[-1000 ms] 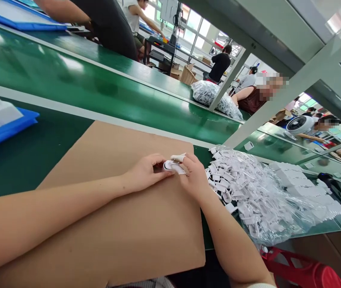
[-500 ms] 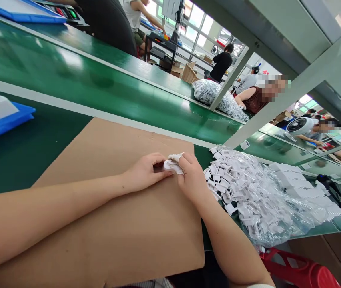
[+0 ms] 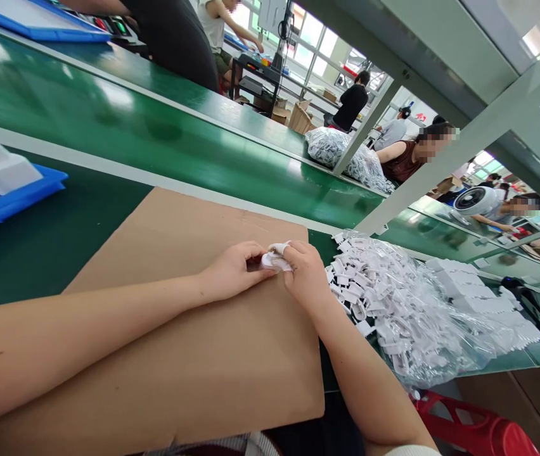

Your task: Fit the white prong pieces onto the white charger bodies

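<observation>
Both my hands meet over a brown cardboard sheet [image 3: 189,329] lying on the green bench. My left hand [image 3: 232,271] and my right hand [image 3: 304,273] are both closed in a pinch on one small white plastic part [image 3: 272,260] held between them, just above the cardboard. A white finger cot shows on my right forefinger. Just right of my right hand lies a heap of small white plastic parts [image 3: 384,297] in clear plastic wrapping.
A green conveyor belt [image 3: 156,139] runs behind the cardboard. A blue tray [image 3: 13,199] with white material sits at the left. Another bag of white parts [image 3: 341,152] lies across the belt. A red stool [image 3: 479,430] stands lower right. Other people work beyond the belt.
My right hand's fingers have curled tighter over the white part, hiding more of it. Both hands stay in the same spot on the cardboard.
</observation>
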A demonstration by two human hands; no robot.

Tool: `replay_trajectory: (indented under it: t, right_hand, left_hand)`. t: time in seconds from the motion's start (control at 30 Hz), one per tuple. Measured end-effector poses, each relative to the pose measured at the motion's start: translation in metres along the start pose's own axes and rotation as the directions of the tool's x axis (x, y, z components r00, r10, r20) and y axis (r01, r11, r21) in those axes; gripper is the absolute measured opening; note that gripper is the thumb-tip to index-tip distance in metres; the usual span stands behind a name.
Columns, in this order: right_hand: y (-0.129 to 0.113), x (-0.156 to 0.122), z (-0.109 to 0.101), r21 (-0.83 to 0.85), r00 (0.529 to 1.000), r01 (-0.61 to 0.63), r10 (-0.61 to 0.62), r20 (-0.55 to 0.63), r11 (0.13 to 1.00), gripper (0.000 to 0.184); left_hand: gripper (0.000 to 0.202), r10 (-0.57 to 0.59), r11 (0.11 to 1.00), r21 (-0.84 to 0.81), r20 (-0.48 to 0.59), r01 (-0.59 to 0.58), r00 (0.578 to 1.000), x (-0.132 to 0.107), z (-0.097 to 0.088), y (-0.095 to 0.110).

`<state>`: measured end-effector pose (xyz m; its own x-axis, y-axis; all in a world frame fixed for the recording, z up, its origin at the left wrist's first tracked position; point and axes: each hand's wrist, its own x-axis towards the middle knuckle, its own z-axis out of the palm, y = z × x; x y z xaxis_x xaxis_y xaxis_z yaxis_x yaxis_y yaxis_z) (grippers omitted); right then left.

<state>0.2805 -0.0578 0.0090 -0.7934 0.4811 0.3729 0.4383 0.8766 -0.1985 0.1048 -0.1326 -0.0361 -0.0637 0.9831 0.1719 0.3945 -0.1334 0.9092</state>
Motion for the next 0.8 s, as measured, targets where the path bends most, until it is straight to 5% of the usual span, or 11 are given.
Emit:
replay_trajectory:
  t: [0.63, 0.8]
  right_hand:
    - [-0.0076, -0.0027, 0.0019, -0.075, 0.997, -0.069, 0.067, -0.033, 0.995, 0.047]
    - [-0.0062, -0.0054, 0.0087, 0.069, 0.993, -0.103, 0.107, -0.059, 0.992, 0.04]
  left_hand:
    - [0.043, 0.014, 0.999, 0.032, -0.029, -0.013, 0.999, 0.001, -0.0006, 0.0014]
    - [0.046, -0.006, 1.0, -0.025, -0.015, 0.005, 1.0, -0.0006, 0.0015, 0.0014]
